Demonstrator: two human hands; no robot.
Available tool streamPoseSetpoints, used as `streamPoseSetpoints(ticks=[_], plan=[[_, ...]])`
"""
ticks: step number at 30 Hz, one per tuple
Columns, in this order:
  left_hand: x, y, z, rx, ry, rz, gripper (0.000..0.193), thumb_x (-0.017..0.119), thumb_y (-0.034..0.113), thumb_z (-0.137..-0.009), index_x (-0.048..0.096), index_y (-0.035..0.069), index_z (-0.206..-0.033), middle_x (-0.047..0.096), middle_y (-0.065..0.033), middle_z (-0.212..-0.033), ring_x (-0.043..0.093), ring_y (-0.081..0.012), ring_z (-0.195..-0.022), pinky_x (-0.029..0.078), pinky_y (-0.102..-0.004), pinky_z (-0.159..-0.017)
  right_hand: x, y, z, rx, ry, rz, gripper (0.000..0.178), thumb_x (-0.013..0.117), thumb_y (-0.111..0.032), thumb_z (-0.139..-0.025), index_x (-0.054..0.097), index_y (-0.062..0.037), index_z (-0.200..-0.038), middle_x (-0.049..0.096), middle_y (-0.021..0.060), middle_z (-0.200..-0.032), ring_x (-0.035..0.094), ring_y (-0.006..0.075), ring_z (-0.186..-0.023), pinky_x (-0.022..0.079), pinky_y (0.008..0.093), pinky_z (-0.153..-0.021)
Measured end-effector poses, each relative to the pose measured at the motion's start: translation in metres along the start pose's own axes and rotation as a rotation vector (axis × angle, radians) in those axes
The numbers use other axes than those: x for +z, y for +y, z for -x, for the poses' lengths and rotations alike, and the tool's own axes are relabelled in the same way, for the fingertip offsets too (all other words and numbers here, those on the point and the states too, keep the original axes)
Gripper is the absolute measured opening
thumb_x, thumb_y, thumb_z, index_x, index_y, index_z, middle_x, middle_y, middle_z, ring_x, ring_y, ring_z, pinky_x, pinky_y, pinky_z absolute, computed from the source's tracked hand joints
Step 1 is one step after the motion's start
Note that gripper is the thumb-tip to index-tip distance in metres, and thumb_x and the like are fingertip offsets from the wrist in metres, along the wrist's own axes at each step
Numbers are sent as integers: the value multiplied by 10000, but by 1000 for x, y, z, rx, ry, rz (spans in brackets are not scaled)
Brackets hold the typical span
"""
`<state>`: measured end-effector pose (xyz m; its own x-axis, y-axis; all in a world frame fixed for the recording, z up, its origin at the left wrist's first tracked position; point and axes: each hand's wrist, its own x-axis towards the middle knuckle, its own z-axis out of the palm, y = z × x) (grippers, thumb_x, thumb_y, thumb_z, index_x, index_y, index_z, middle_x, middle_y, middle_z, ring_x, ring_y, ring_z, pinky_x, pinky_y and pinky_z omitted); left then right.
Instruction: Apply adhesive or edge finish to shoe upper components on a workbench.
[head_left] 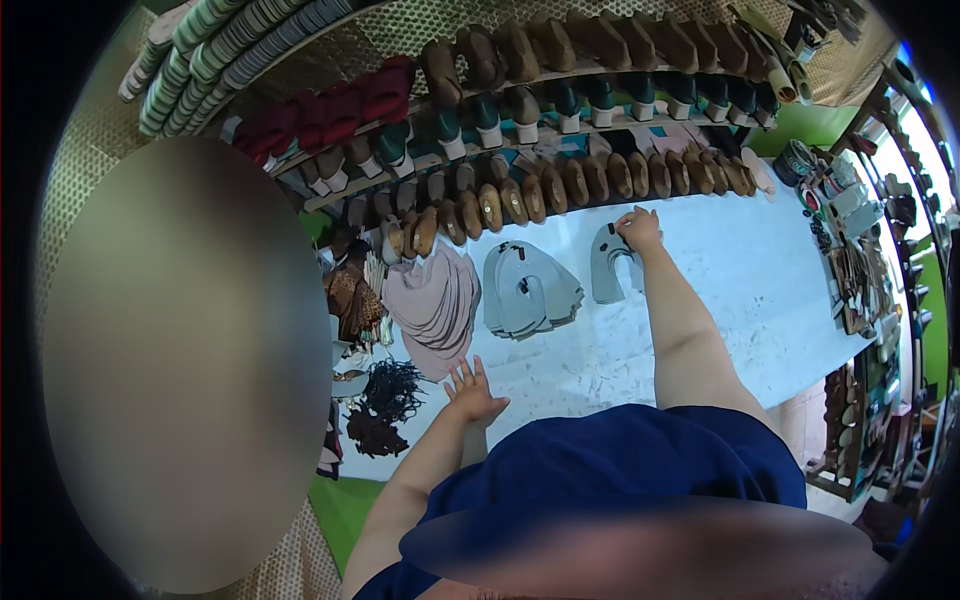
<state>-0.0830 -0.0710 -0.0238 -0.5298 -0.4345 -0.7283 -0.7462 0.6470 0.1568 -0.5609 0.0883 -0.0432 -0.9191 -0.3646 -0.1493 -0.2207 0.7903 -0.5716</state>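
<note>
My left hand [476, 394] is open above the near left of the pale table [720, 270], fingers spread, just below a fanned stack of pinkish shoe-shaped pieces [436, 300]. My right hand [641, 229] reaches to the upper end of a grey U-shaped piece [608, 275], thumb and forefinger bent together at its edge. Whatever lies between those fingertips is too small to make out. Little dark bits lie on this piece. Left of it rests a fanned stack of larger grey U-shaped pieces [530, 305] with dark bits on top.
Shelves of brown and dark green shoe lasts [570, 105] line the far side. Dark stringy scraps [385, 400] and patterned brown material [352, 290] lie at the left. Tools and containers [850, 240] crowd the right edge. Rolled striped material [215, 60] is at the upper left.
</note>
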Motion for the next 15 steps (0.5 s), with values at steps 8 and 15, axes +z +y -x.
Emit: streamPoseSetpoints(ticks=[8,15], plan=[[-6,4,-2,11,-68,-17,1343,733,610,-749,-210,84,-1547,-274,-284,-1579,-260,-506,-1443,-65,-668,-1128,30,-13,30,-134,297,227,602,714,-382,-839,564,-227,-1401,321,99,-1599,207,374,-1493,203,665,-1148],[-13,4,0,20,-82,-4,1369,741,614,-733,-218,60,-1538,-258,-318,-1570,-263,-541,-1425,-38,-691,-1117,25,-32,94,-130,20,455,803,548,-574,-904,261,-233,-1573,224,28,-1641,126,385,-1511,94,713,-1141]])
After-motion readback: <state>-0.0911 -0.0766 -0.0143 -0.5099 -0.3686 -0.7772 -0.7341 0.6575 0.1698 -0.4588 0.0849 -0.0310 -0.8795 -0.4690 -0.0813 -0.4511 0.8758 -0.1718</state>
